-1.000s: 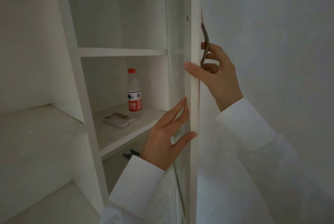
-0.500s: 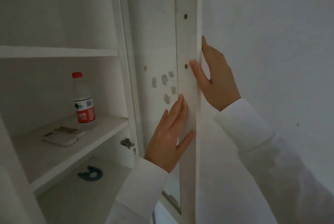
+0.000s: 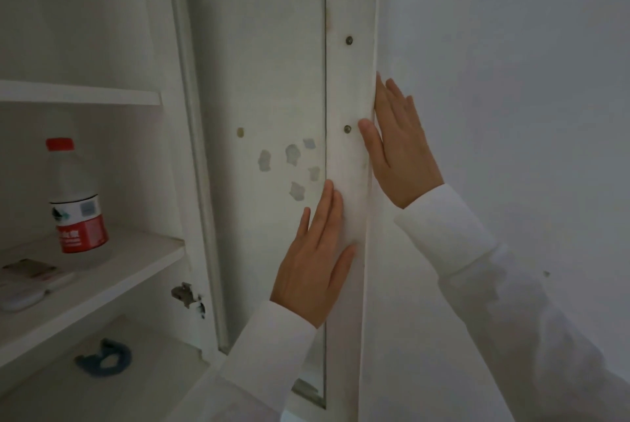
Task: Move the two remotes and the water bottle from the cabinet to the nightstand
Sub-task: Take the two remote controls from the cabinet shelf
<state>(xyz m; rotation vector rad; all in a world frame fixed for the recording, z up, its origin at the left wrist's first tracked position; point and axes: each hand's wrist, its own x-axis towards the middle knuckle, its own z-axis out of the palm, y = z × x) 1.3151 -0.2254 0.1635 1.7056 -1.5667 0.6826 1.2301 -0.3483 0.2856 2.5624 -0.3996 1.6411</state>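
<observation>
W/ both grips flat on the cabinet door (image 3: 347,87), left hand (image 3: 315,261) & right hand (image 3: 397,149) holding nothing, we'd take the water bottle (image 3: 76,198) on the shelf (image 3: 136,261) round its label, prob light & slick, the remotes (image 3: 29,283) beside it thin & stiff.

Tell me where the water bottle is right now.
In the head view the water bottle stands upright at far left on the cabinet's middle shelf, just behind the two remotes; both hands are on the door edge to its right.
</observation>
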